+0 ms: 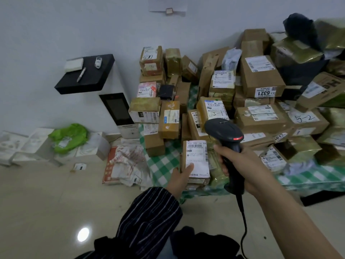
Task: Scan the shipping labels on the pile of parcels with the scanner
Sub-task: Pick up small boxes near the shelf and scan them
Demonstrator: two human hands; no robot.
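The parcels (261, 77) are mostly brown cardboard, some in yellow-green film, on a green-and-white checked cloth (164, 165); the front parcel (198, 165), at their 6 o'clock, is brown with a white label (196, 152). The scanner (224, 134) is black with a red light (238, 138) lit on its head. At 9 o'clock sit a bright green bag (69, 136) and a black shelf (84, 75); the sleeve (149, 212) at 6 o'clock is dark with thin white stripes.

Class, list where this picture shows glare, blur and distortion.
Head view: glare on the glossy floor; green-gold parcels at the right edge are smeared; the wide lens slants the screen stand; the label on the parcel in the left hand is sharpest.
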